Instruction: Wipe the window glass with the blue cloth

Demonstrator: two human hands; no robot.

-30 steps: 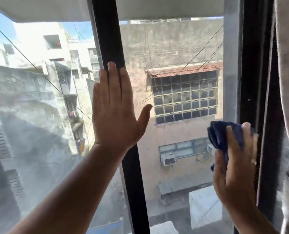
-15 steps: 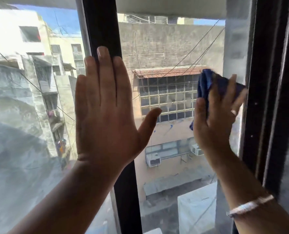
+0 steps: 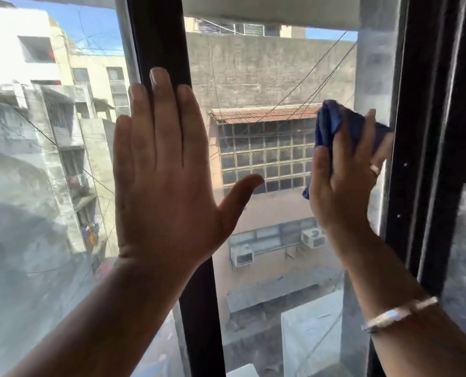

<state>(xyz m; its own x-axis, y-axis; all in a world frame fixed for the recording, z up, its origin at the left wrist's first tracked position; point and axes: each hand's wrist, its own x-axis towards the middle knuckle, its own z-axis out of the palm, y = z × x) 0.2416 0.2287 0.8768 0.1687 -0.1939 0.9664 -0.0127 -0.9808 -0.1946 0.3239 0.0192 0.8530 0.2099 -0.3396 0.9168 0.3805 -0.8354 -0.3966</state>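
The window glass (image 3: 269, 85) fills the view between two black frame bars. My right hand (image 3: 340, 183) presses a bunched blue cloth (image 3: 332, 121) flat against the right pane, close to the right frame bar; the cloth shows above and left of my fingers. A ring sits on one finger and a silver bangle (image 3: 397, 312) circles that wrist. My left hand (image 3: 166, 180) lies flat with spread fingers over the middle black frame bar (image 3: 158, 34), holding nothing.
The left pane (image 3: 36, 213) looks hazy and streaked. A thick black frame (image 3: 427, 131) stands right of the cloth, with another hazy pane beyond it. Outside are buildings, cables and air-conditioner units on a wall.
My right hand rose with the cloth from lower on the right pane up to mid-height beside the frame. The left hand stayed flat on the middle bar; the view moved closer.
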